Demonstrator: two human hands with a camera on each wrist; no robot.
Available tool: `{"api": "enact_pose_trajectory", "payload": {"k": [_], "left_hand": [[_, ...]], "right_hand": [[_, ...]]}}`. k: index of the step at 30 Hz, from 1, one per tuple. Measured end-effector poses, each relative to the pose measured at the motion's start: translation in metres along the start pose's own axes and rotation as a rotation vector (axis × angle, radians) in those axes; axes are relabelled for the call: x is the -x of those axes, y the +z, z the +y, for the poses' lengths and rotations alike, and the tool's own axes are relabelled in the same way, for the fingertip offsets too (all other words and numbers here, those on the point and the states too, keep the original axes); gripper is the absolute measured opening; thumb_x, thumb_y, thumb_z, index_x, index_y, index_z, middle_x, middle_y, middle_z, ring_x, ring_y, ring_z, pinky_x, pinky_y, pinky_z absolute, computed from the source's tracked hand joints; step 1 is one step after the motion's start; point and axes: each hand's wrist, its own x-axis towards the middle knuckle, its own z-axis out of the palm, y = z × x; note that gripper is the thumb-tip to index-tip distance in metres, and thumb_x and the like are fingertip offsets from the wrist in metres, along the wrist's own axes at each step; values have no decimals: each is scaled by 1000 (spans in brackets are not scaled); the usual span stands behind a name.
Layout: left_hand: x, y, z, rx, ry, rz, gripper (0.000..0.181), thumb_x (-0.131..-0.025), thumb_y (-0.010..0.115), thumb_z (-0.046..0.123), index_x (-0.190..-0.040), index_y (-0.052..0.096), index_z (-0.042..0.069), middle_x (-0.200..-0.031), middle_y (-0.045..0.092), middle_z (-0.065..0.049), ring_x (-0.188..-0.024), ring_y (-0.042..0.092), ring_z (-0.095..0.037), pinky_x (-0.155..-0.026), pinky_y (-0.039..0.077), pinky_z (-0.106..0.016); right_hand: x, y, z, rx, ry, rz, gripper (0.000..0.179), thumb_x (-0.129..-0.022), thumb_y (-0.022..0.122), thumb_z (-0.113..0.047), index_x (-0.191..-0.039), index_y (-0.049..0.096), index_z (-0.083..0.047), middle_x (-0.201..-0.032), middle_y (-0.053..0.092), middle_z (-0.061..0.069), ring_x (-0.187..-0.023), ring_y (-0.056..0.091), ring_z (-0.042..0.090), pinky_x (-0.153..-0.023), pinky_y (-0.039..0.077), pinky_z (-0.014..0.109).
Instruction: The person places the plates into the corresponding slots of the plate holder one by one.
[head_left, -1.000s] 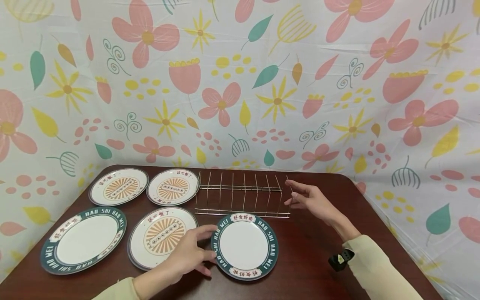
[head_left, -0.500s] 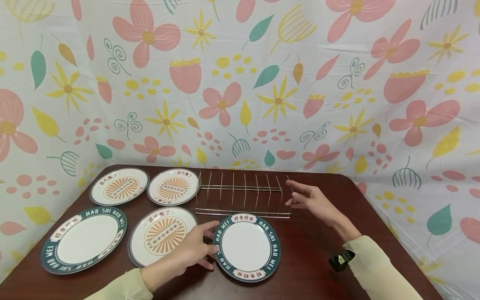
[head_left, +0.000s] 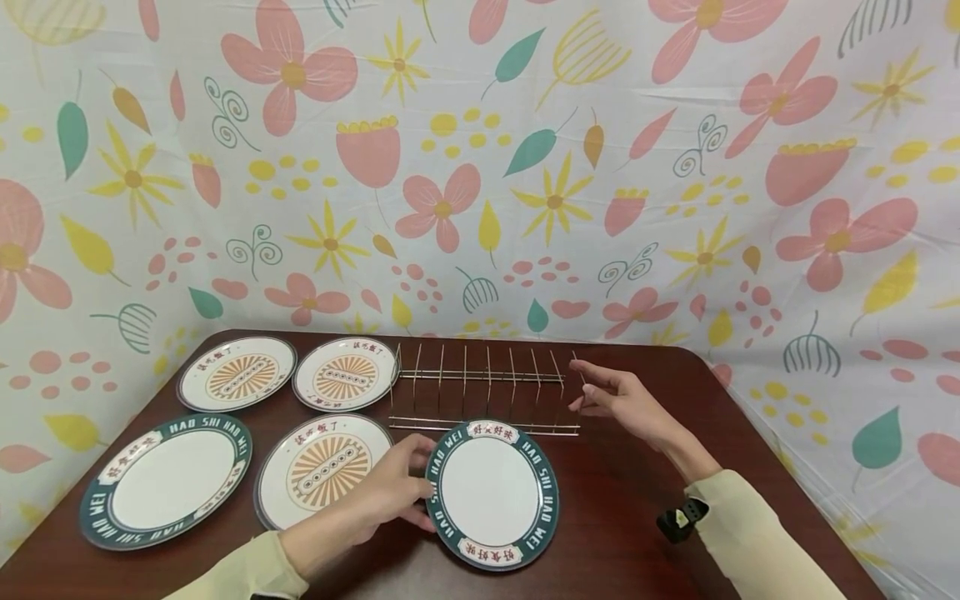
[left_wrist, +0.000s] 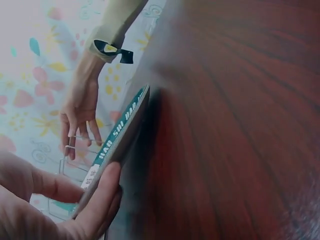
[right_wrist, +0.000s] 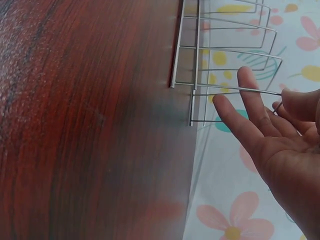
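A white plate with a green lettered rim (head_left: 492, 496) is at the front middle of the table. My left hand (head_left: 386, 492) pinches its left edge, thumb on the upper face and fingers beneath. In the left wrist view the plate (left_wrist: 120, 131) is seen nearly edge-on, tilted, with a dark shadow beside it. Behind it stands a wire plate rack (head_left: 480, 377) with upright dividers. My right hand (head_left: 626, 406) holds the end wire at the rack's right side. The right wrist view shows the thumb of this right hand (right_wrist: 280, 135) against that wire.
To the left lie a second green-rimmed plate (head_left: 171, 482) and several plates with orange sunburst centres, one (head_left: 326, 471) partly behind my left forearm. All rest on a dark wooden table (head_left: 622, 533). A flower-patterned cloth (head_left: 465, 167) hangs along the table's back and sides.
The green-rimmed plate has come up slightly and looks larger, its left edge now between my left thumb and fingers. My right hand stays at the rack.
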Motion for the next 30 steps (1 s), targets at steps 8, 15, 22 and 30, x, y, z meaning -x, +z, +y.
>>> {"api": "enact_pose_trajectory", "payload": {"k": [8, 15, 22, 30], "left_hand": [[1, -3, 6, 40, 19, -100, 65, -87, 52, -12, -147, 30, -6, -110, 65, -28, -78, 73, -35, -67, 64, -52], [3, -10, 12, 162, 10, -190, 80, -97, 56, -10, -166, 23, 11, -127, 62, -30, -96, 73, -41, -78, 63, -56], [5, -18, 18, 201, 12, -271, 72, -101, 61, -6, -165, 33, 12, -135, 61, -29, -106, 71, -40, -85, 61, -55], [13, -25, 26, 125, 95, -281, 76, -97, 69, -3, -164, 38, 16, -129, 63, -29, -107, 70, -39, -86, 61, -56]], "right_hand": [[-1, 0, 2, 2, -5, -3, 52, -112, 49, -3, -161, 34, 5, -151, 46, 34, -108, 71, 37, -98, 57, 47], [-1, -1, 3, 0, -6, -6, 53, -112, 49, -4, -161, 34, 5, -153, 44, 32, -108, 71, 37, -97, 57, 46], [-1, -1, 2, -2, -6, -7, 53, -111, 49, -3, -161, 34, 5, -153, 42, 35, -107, 71, 36, -97, 57, 48], [-2, -1, 5, -18, -15, -5, 54, -111, 49, -2, -163, 33, 2, -162, 36, 30, -107, 72, 35, -97, 57, 48]]}}
